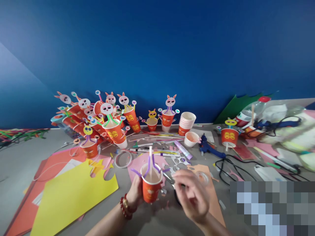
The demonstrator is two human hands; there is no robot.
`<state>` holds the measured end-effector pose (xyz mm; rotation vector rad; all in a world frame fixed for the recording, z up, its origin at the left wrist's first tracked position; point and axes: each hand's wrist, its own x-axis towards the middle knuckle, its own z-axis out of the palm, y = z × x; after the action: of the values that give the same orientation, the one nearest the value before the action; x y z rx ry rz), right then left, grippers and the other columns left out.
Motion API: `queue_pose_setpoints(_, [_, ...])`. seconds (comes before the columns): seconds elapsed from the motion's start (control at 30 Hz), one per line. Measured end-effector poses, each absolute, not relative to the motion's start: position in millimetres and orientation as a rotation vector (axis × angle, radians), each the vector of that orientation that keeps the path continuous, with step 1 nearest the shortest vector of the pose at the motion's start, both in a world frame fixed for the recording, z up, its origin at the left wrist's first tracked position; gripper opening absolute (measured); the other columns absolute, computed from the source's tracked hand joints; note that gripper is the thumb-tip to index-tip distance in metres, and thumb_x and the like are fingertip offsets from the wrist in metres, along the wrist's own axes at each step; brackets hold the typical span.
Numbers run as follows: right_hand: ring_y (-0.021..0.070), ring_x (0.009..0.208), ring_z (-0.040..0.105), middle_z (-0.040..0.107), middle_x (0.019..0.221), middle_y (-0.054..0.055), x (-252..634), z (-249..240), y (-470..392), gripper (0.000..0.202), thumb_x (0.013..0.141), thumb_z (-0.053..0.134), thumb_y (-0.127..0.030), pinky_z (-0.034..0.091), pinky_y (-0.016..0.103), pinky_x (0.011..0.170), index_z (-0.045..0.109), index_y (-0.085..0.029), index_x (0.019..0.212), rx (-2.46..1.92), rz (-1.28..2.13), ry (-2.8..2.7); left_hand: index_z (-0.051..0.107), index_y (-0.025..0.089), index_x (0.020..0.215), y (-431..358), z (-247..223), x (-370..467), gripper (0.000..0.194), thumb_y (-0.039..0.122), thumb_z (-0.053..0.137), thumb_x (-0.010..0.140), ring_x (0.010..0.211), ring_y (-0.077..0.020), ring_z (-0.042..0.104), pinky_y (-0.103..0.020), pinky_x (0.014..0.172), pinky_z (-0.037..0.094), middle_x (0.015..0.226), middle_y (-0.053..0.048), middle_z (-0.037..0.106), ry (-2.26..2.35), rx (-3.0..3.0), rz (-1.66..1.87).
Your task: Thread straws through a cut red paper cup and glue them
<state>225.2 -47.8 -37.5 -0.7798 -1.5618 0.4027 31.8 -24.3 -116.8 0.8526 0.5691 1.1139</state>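
My left hand [136, 190], with a beaded bracelet on the wrist, is closed around the side of a red paper cup [150, 192]. Purple pipe cleaners [148, 168] bend out over both sides of its white rim. A pale stick [151, 157] stands up from inside it. To the right of the cup, apart from it, my right hand [190, 193] hovers with loosely bent fingers and a gap between thumb and fingers; I see nothing in it. Scissors [169, 179] lie partly hidden beneath that hand.
Finished rabbit-faced cups [113, 131] crowd the back left. Yellow paper [76, 196] covers the left side. A stack of cups [187, 122], a blue glue gun [209, 147] with a black cord, and a plastic bottle [256, 108] stand or lie farther right. Pens and paper scraps litter the middle.
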Motion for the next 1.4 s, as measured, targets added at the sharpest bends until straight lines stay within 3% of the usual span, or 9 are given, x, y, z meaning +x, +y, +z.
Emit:
queue_pose_setpoints(0.1, [0.0192,0.081,0.060,0.062,0.096,0.007,237,-46,-32,0.014,0.094,0.054,-0.015,0.050,0.029,0.065,0.064,-0.022,0.100,-0.918,0.571,-1.315,0.068,0.016,0.113,-22,-111,35,0.083,0.086,0.044,0.076,0.068,-0.0200,0.067,-0.030,0.060,0.050,0.085,-0.010,0.072,0.305,0.633,0.960])
queue_pose_setpoints(0.2, [0.0172,0.077,0.058,0.062,0.093,0.005,240,-50,-20,0.011,0.096,0.053,-0.022,0.048,0.027,0.065,0.064,-0.022,0.098,-0.993,0.823,-1.333,0.070,0.015,0.106,-24,-107,36,0.074,0.081,0.055,0.074,0.069,-0.0173,0.065,-0.027,0.060,0.047,0.085,-0.008,0.071,0.212,0.497,0.877])
queue_pose_setpoints(0.37, [0.0192,0.087,0.061,0.064,0.098,0.006,229,-49,-19,0.012,0.095,0.057,-0.025,0.050,0.029,0.076,0.066,-0.023,0.103,-0.811,1.113,-1.573,0.073,0.009,0.095,-29,-111,35,0.070,0.074,0.056,0.080,0.068,-0.0182,0.063,-0.028,0.060,0.045,0.079,-0.010,0.071,0.153,0.389,0.812])
queue_pose_setpoints(0.57, [0.0204,0.097,0.063,0.065,0.101,0.007,228,-52,-19,0.013,0.096,0.061,-0.023,0.051,0.031,0.084,0.068,-0.026,0.106,-0.599,1.107,-1.601,0.071,0.012,0.104,-27,-101,34,0.057,0.064,0.063,0.082,0.066,-0.0169,0.063,-0.026,0.056,0.045,0.082,-0.009,0.072,0.094,0.325,0.833])
queue_pose_setpoints(0.73, [0.0200,0.094,0.065,0.065,0.101,0.007,225,-58,-21,0.017,0.087,0.073,-0.020,0.053,0.031,0.081,0.070,-0.025,0.104,-0.541,1.093,-1.642,0.072,0.014,0.104,-29,-107,32,0.048,0.057,0.063,0.085,0.069,-0.0172,0.064,-0.027,0.060,0.045,0.085,-0.008,0.073,0.070,0.301,0.774])
queue_pose_setpoints(0.93, [0.0179,0.082,0.067,0.066,0.092,0.006,218,-55,-27,0.008,0.092,0.068,-0.026,0.055,0.028,0.070,0.072,-0.024,0.099,-0.486,1.130,-1.516,0.071,0.013,0.103,-32,-111,34,0.057,0.065,0.059,0.084,0.066,-0.0186,0.064,-0.028,0.059,0.045,0.084,-0.010,0.074,0.066,0.313,0.785])
queue_pose_setpoints(1.2, [0.0175,0.083,0.066,0.068,0.089,0.005,222,-55,-23,0.006,0.090,0.069,-0.021,0.052,0.028,0.075,0.071,-0.023,0.095,-0.555,1.071,-1.565,0.070,0.012,0.103,-31,-112,32,0.055,0.063,0.058,0.086,0.065,-0.0193,0.064,-0.031,0.063,0.046,0.082,-0.010,0.073,0.139,0.345,0.827])
queue_pose_setpoints(1.4, [0.0195,0.092,0.067,0.067,0.105,0.007,231,-46,-22,0.025,0.088,0.068,-0.020,0.055,0.029,0.077,0.065,-0.024,0.113,-0.711,1.087,-1.745,0.070,0.013,0.106,-29,-111,31,0.054,0.062,0.060,0.084,0.063,-0.0159,0.061,-0.029,0.061,0.043,0.085,-0.009,0.071,0.164,0.342,0.865])
